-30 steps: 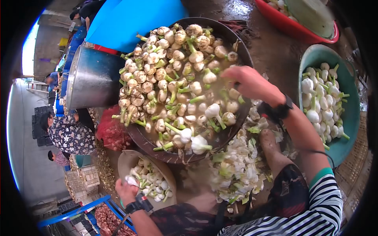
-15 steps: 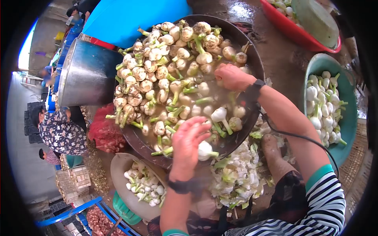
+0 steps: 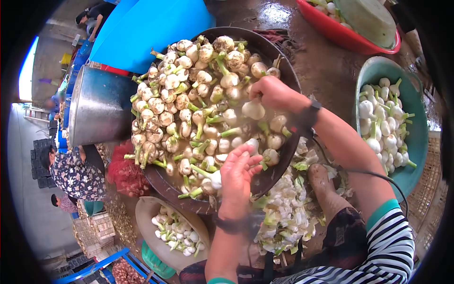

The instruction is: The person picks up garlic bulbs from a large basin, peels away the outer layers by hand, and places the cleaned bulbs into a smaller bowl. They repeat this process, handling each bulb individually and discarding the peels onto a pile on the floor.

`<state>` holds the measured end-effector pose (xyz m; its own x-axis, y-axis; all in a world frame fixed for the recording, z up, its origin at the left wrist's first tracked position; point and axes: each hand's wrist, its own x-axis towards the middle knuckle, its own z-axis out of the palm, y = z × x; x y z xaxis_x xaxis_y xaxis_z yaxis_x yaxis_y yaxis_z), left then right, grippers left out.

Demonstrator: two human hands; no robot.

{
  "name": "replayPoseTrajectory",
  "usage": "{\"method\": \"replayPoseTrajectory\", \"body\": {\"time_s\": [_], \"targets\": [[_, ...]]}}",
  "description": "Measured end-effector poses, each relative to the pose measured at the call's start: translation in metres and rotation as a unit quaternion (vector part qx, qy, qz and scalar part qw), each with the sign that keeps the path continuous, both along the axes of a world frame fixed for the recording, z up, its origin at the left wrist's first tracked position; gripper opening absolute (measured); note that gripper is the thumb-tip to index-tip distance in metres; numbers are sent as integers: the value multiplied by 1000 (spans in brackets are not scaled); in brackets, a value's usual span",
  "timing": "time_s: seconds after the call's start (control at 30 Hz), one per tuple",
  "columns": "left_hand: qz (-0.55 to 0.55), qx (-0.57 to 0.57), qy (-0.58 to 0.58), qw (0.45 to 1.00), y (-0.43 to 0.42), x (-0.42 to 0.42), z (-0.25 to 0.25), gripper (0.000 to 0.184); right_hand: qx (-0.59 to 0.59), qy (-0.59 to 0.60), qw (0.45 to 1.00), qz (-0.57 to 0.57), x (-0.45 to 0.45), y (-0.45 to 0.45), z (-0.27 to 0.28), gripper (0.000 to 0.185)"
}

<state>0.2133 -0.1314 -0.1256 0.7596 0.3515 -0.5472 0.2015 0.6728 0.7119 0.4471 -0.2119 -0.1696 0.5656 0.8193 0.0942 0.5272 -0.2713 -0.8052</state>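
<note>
A wide dark basin [image 3: 302,142] of murky water holds a heap of garlic bulbs [image 3: 158,118] with green stems, many soil-stained. Over its right part, my right hand [image 3: 274,94] is closed, with a pale, slightly blurred garlic bulb [image 3: 253,110] at its fingers, just above the water. My left hand [image 3: 238,173] is palm up at the near rim, fingers apart and slightly bent. A whiter bulb with its stem [image 3: 215,179] lies against the left hand's outer side, partly hidden by it. Another bulb [image 3: 254,143] shows just beyond its fingertips.
Peeled garlic fills a green tub [image 3: 364,161] at right and a pale bowl [image 3: 146,208] at lower left. Leaf peelings [image 3: 283,213] lie by my foot. A metal pot [image 3: 101,104], a blue tub [image 3: 146,33] and a red basin [image 3: 350,40] stand around. A person in floral clothing [image 3: 78,175] is at left.
My right hand has moved left, and a bulb now shows at its fingers. The white bulbs near my left hand have changed places; one now lies on that hand's outer side. The view has shifted slightly.
</note>
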Motion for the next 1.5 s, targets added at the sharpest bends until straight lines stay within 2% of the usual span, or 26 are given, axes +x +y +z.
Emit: {"method": "replayPoseTrajectory", "body": {"time_s": [0.03, 0.1, 0.13, 0.17, 0.23, 0.27, 0.33, 0.37, 0.4, 0.43, 0.47, 0.5, 0.53, 0.57, 0.63, 0.7, 0.9, 0.93, 1.0, 1.03, 1.1, 1.23, 1.27, 1.37, 1.43, 1.5], "targets": [[3, 52, -11, 999, -5, 5, 4, 47, 48, 26, 998, -13, -5, -11, 13, 26], [6, 149, -30, 988, -24, 19, 13, 66, 74, 248, 965, -36, -22, -41, 34, 21], [-35, 166, -61, 984, -25, 23, 5, 87, 93, 277, 956, -28, -33, -54, 43, 13], [-47, 153, -76, 984, -36, 31, 13, 80, 67, 322, 944, -24, -43, -67, 46, 17], [-53, 171, -89, 980, -50, 38, -7, 70, 126, 276, 951, -65, -69, -82, 46, 29], [-39, 197, -83, 976, -59, 43, -6, 61, 188, 373, 904, -95, -81, -85, 45, 34], [-21, 267, -117, 956, -70, 46, -20, 58, 310, 544, 766, -148, -99, -84, 42, 43], [-15, 301, -134, 944, -73, 46, -29, 56, 311, 564, 749, -153, -104, -86, 38, 45], [-22, 398, -135, 907, -75, 45, -35, 54, 313, 583, 733, -156, -108, -87, 34, 48], [-36, 404, -131, 904, -76, 46, -34, 53, 313, 600, 719, -157, -110, -87, 30, 50], [-48, 412, -126, 901, -76, 46, -31, 53, 333, 582, 713, -204, -113, -84, 26, 38], [-59, 420, -119, 898, -76, 46, -28, 52, 316, 527, 764, -199, -112, -87, 23, 37], [-40, 314, -131, 940, -78, 47, -27, 49, 296, 471, 809, -191, -111, -91, 21, 37], [-40, 263, -123, 956, -78, 46, -23, 49, 275, 412, 849, -182, -112, -95, 19, 36], [-41, 160, -103, 981, -74, 46, -10, 48, 289, 435, 839, -155, -110, -103, 16, 34], [-46, 139, -108, 983, -68, 43, -13, 48, 297, 460, 827, -129, -109, -112, 21, 35], [-75, -30, -130, 988, -61, 40, -17, 49, 299, 365, 878, -82, -105, -126, 15, 36], [-74, -16, -130, 989, -63, 39, -18, 49, 296, 358, 881, -83, -106, -127, 14, 36], [-71, 14, -130, 989, -67, 41, -19, 48, 305, 357, 872, -138, -108, -122, 17, 52], [-63, 77, -129, 987, -70, 43, -18, 47, 309, 354, 867, -167, -107, -120, 20, 62], [-45, 202, -124, 971, -75, 47, -13, 45, 266, 378, 869, -175, -100, -130, 27, 54], [-107, 267, -162, 944, -83, 49, -14, 58, 208, 466, 848, -145, -103, -131, 23, 33], [-105, 281, -164, 940, -87, 50, -20, 66, 217, 494, 827, -158, -103, -131, 24, 20], [-109, 375, -98, 915, -91, 50, -21, 70, 220, 507, 821, -145, -104, -134, 22, 11], [-88, 232, -68, 966, -88, 51, -18, 68, 223, 375, 887, -154, -105, -133, 21, 14], [-97, 85, -66, 989, -80, 50, -15, 65, 191, 223, 939, -181, -104, -133, 19, 19]]}}
